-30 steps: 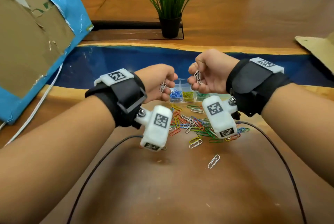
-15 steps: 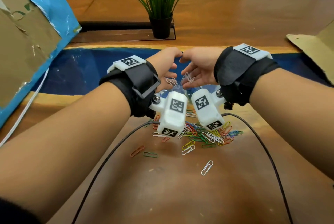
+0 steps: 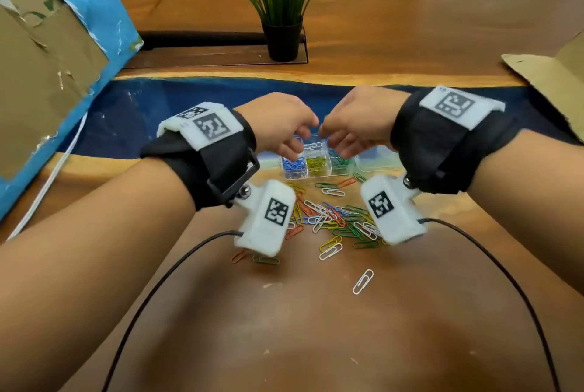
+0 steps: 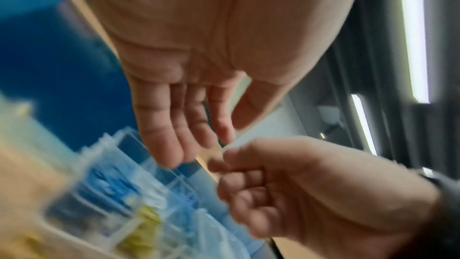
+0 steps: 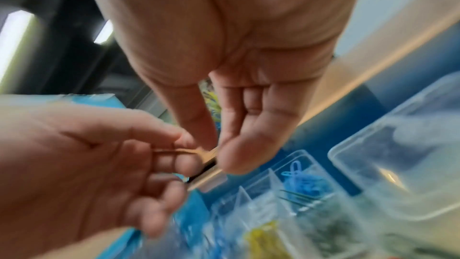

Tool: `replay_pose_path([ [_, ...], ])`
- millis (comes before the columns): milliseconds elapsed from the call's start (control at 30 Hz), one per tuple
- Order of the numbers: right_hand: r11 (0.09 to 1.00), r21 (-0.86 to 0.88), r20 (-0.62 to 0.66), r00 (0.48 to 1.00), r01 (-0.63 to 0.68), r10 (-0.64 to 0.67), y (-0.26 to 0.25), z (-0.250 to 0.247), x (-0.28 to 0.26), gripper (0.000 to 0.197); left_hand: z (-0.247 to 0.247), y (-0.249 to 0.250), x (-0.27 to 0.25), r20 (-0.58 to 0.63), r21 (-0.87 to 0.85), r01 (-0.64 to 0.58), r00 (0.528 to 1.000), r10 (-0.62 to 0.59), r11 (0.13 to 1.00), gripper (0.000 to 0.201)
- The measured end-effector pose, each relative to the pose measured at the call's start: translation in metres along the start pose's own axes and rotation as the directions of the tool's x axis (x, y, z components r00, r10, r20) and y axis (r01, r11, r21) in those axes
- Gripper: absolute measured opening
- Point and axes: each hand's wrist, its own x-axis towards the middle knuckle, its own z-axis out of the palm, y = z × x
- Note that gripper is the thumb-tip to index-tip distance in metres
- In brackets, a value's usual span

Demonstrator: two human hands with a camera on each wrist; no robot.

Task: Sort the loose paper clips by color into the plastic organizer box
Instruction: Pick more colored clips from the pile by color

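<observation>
The clear plastic organizer box [image 3: 319,175] sits on the table with blue, yellow and green clips in separate front compartments. White clips [image 3: 311,146] lie in a compartment behind them. Both hands hover right over the box with fingertips nearly meeting. My left hand [image 3: 297,138] has its fingers straight and relaxed in the left wrist view [image 4: 199,145], with nothing seen in it. My right hand [image 3: 335,138] points its fingers down, loosely bent [image 5: 224,145], and also looks empty. A mixed pile of loose paper clips [image 3: 335,217] lies in front of the box.
The box's clear lid [image 3: 376,160] lies open to the right. A lone white clip [image 3: 362,281] and a green one [image 3: 265,260] lie nearer me. A potted plant [image 3: 281,12] stands behind, with cardboard at far left [image 3: 41,59] and far right [image 3: 553,75]. Wrist cables [image 3: 158,281] trail over the table.
A second ago each hand pinched white clips above the pile. Both hands moved forward over the box, their fingers opened, and the clips are gone from them.
</observation>
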Motion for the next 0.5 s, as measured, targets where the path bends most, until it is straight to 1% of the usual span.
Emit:
replay_pose_path([
  [33,0.994,-0.097,0.012,0.999,0.045,-0.044,0.004,0.003,-0.006,0.011,-0.002,-0.004,-0.004,0.029,0.1,-0.027,0.999,0.024,0.995,0.011],
  [100,0.939,-0.32,0.061,0.992,0.125,-0.112,0.013,0.011,-0.015,0.015,-0.006,-0.013,-0.013,0.096,0.314,-0.054,0.995,0.025,0.948,0.013],
  [167,0.858,-0.477,0.119,0.981,0.191,-0.152,0.018,0.021,-0.024,0.012,-0.007,-0.019,-0.023,0.149,0.514,-0.061,0.989,-0.018,0.856,0.016],
  [233,0.761,-0.594,0.168,0.965,0.262,-0.201,0.02,0.031,-0.031,0.009,-0.005,-0.023,-0.032,0.17,0.662,-0.07,0.984,-0.058,0.746,0.014],
  [300,0.641,-0.686,0.23,0.939,0.344,-0.257,0.019,0.041,-0.037,0.009,-0.003,-0.027,-0.038,0.174,0.749,-0.081,0.982,-0.077,0.657,0.015],
  [367,0.553,-0.734,0.277,0.917,0.394,-0.286,0.02,0.049,-0.04,0.012,-0.002,-0.032,-0.044,0.173,0.775,-0.079,0.981,-0.09,0.627,0.012],
  [433,0.494,-0.764,0.302,0.906,0.415,-0.295,0.022,0.055,-0.041,0.015,0.001,-0.036,-0.048,0.161,0.787,-0.078,0.984,-0.081,0.612,0.007],
  [500,0.46,-0.779,0.317,0.9,0.426,-0.298,0.024,0.059,-0.042,0.014,0.004,-0.04,-0.051,0.144,0.817,-0.091,0.988,-0.049,0.569,0.004],
])
